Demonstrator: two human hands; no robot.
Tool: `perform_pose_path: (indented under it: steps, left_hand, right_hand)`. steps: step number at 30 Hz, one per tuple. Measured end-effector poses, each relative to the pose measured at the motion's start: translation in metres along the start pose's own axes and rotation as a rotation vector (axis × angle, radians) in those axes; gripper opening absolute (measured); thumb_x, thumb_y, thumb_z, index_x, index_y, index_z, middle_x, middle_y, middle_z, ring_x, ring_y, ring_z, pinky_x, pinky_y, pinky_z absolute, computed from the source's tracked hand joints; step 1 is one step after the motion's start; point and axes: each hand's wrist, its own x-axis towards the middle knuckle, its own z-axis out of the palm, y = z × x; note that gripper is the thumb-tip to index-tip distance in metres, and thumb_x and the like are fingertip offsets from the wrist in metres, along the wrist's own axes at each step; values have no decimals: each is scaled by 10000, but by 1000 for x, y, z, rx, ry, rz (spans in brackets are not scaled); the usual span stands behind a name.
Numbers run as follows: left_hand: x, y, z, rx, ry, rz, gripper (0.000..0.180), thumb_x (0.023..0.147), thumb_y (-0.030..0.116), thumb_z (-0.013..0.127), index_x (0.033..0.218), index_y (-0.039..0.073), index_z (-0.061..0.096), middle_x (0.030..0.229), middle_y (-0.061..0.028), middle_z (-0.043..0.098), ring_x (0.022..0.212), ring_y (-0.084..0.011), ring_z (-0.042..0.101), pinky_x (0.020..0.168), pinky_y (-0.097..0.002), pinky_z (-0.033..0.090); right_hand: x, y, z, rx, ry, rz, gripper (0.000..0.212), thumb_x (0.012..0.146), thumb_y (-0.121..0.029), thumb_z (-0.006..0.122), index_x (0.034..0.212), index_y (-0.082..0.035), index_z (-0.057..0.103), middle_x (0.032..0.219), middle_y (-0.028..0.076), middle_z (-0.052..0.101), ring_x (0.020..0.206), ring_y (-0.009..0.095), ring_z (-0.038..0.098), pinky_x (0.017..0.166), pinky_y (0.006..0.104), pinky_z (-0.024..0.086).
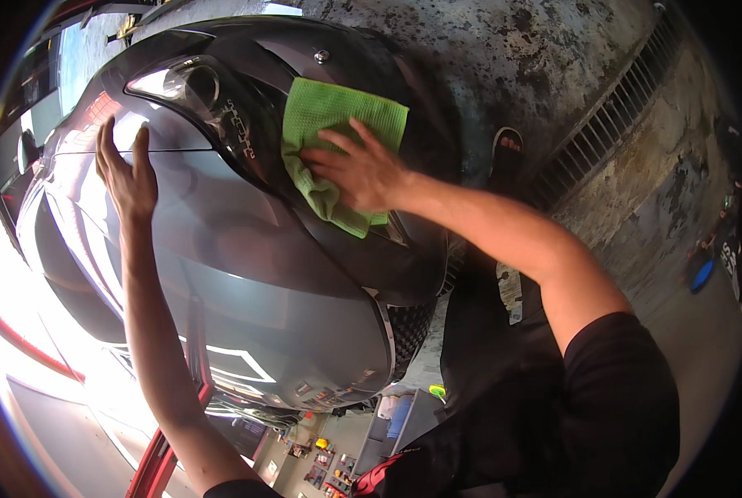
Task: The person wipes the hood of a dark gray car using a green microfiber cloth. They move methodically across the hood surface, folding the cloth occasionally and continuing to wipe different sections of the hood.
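A green waffle-weave microfiber cloth (346,106) lies against the front of a dark grey car, beside its headlight (195,86). My right hand (367,170) holds the cloth to the bodywork, fingers spread over it and partly sunk in its folds. Below the hand the cloth bunches up, while its upper part spreads flat. My left hand (130,178) is at the glossy hood (213,216), empty, with thumb and fingers apart. Whether its palm touches the paint I cannot tell.
A honeycomb grille (408,336) curves along the car's nose. To the right, a metal floor drain (612,108) crosses the stained concrete. A sandalled foot (508,143) stands near the bumper. Beyond the car at the bottom is a grey cart (421,415) with folded cloths.
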Motion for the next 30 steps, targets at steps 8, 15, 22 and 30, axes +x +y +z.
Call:
perform_pose_path:
  steps: [8,15,22,30]
  left_hand:
    - [13,-29,64,105,-89,-121,761,972,659,511,1529,141,480,1623,-189,359,1540,-350,245,1259,-462,127]
    - [11,-19,61,109,-75,-140,760,946,654,543,1510,147,503,1613,-173,379,1529,-347,259,1257,-465,140]
    - [10,-3,59,45,4,-190,782,920,678,555,1499,153,513,1604,-165,393,1515,-360,281,1252,-474,147]
    - [12,9,54,22,0,-240,777,912,673,569,1494,160,520,1597,-156,403,1523,-346,267,1255,-475,130]
  right_hand:
    - [120,85,-52,-142,18,-396,348,759,-206,701,1100,-159,755,1365,-19,609,1464,265,401,1242,595,272]
    - [126,102,-56,85,76,-510,355,749,-22,642,1074,-94,766,1276,28,672,1405,278,483,1194,525,372]
    - [187,109,-51,139,475,-75,348,877,-81,550,1182,12,689,1201,223,683,1194,397,620,982,462,516]
    - [264,75,-8,591,358,304,246,942,-154,536,1019,5,707,1129,290,694,1071,451,665,911,526,511]
